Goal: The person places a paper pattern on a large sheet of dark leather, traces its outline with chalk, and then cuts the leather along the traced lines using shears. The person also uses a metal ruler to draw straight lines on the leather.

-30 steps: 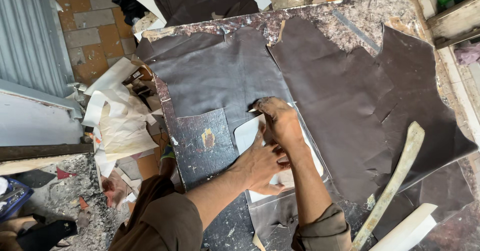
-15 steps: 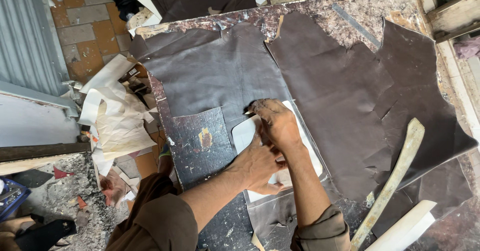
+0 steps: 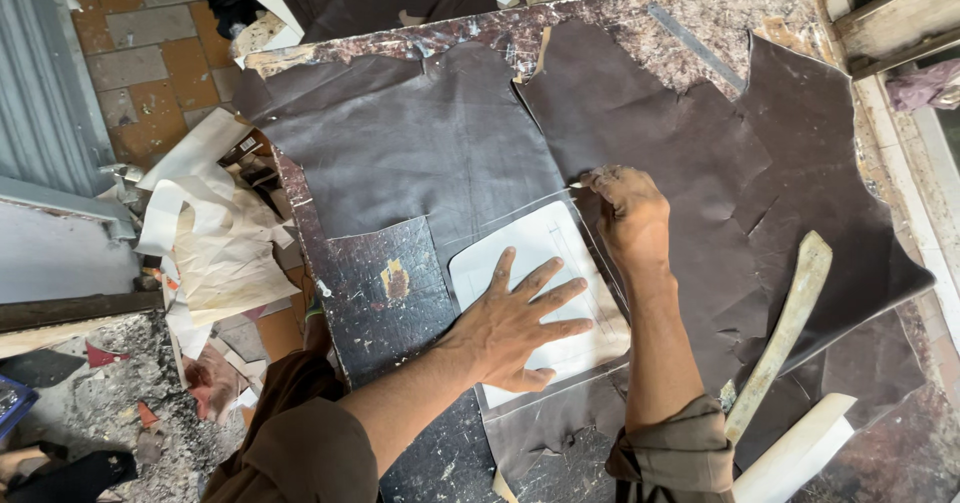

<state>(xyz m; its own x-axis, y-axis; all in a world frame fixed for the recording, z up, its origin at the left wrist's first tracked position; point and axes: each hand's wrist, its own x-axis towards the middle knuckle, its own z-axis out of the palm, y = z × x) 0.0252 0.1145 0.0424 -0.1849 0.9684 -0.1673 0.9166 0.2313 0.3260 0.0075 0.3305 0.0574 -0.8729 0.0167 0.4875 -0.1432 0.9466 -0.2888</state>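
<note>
Grip: my right hand [image 3: 628, 215] is closed on a small tool, too hidden to identify, at the far corner of the white pattern [image 3: 545, 263], which my left hand [image 3: 520, 325], open and flat, presses onto the dark leather [image 3: 420, 153] on the surface [image 3: 720, 3]. Judged stage: pattern placed, a line already visible along its far and right edges, piece not yet separated; no containers in view.

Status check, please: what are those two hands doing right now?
Left hand flat on white pattern. Right hand closed at pattern's top corner, on dark leather. Nothing in the way.
</note>
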